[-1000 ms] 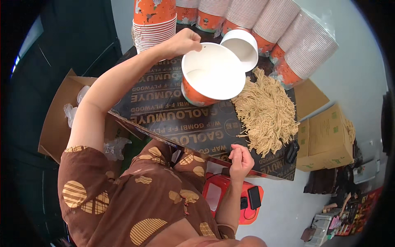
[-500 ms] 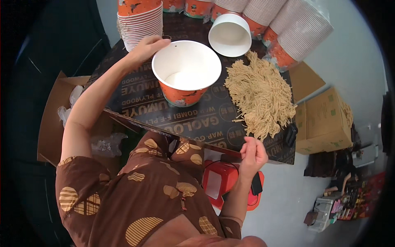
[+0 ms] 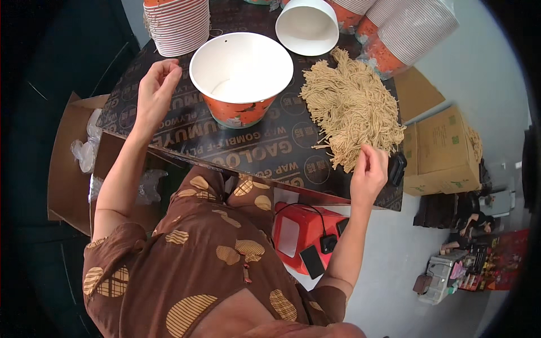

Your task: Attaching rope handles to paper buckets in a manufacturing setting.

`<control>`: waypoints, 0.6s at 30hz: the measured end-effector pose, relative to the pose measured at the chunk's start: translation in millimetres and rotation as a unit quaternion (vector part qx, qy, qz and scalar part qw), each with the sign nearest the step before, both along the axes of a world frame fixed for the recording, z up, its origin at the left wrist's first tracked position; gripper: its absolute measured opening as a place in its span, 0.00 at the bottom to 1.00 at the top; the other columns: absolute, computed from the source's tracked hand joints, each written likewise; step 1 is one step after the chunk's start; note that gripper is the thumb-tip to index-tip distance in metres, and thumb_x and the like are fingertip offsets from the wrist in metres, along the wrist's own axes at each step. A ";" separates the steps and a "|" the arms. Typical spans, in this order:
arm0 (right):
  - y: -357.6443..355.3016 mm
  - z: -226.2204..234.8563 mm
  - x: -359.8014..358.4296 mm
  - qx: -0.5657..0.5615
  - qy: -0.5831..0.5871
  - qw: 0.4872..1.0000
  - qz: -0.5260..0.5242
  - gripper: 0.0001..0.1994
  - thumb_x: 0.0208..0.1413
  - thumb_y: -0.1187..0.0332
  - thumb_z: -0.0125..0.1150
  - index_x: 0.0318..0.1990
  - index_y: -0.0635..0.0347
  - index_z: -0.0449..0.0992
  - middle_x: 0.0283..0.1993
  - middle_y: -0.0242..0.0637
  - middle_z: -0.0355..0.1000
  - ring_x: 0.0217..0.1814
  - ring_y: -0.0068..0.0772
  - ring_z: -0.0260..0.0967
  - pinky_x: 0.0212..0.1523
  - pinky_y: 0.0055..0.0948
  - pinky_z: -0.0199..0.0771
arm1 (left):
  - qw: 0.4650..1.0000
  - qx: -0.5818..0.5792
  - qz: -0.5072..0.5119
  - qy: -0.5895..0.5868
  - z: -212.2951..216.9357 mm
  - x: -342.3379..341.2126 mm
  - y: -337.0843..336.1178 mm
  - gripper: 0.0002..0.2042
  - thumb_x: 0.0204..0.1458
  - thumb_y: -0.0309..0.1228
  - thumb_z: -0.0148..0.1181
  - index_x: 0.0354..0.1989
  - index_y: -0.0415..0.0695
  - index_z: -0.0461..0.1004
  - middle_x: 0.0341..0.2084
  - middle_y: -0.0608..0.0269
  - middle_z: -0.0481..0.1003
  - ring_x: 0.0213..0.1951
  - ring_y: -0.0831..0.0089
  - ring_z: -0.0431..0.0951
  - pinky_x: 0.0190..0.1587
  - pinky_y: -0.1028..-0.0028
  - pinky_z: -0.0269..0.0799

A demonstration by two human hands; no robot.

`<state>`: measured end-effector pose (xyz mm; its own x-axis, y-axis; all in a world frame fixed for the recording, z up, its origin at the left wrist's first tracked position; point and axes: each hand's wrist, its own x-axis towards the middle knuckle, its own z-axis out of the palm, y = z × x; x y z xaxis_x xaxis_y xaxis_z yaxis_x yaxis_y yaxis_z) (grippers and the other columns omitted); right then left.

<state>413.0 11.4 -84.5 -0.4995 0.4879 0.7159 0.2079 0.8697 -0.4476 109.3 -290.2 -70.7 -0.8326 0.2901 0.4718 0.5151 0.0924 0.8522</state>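
left hand: the left hand has come off the bucket's rim, where it was half a second ago, and is now just to the left, apart from the wall.
what that means: the bucket appears to stand by itself, steadied by neither hand.
left grip: narrow, fingers curled in and thumb close to the forefinger; nothing shows in it, though whether the tips meet cannot be told.
right hand: the right hand has moved up from the worktop's edge to the near side of the cord pile.
right grip: narrow, thumb and forefinger drawn together; whether a strand is caught between them, or the fingertips touch the pile, cannot be told.
bucket: the orange bucket, white inside, is upright on the dark worktop, mouth up, between the left hand and the cord, with a small dark hole under its far rim.
behind it: a second bucket lies on its side, mouth toward the wearer, beyond the pile's far end.
stacks: nested buckets rise at the far left; plastic-wrapped stacks lean at the far right.
below: a red stool with a phone on it.
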 end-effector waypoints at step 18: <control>26.9 22.2 -33.2 0.208 -0.165 0.959 0.099 0.09 0.45 0.82 0.58 0.37 0.64 0.75 0.41 0.43 0.68 0.43 0.46 0.68 0.41 0.40 0.70 | 0.998 0.017 -0.041 -0.040 -3.7 37.7 -19.4 0.11 0.61 0.30 0.55 0.47 0.35 0.73 0.35 0.67 0.73 0.40 0.82 0.71 0.42 0.81 0.67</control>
<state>379.8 38.3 -62.3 -0.7857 0.0672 0.6150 0.0914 0.9958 0.0079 147.0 -309.6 -74.4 -0.8424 0.3445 0.4145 0.4491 0.0237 0.8931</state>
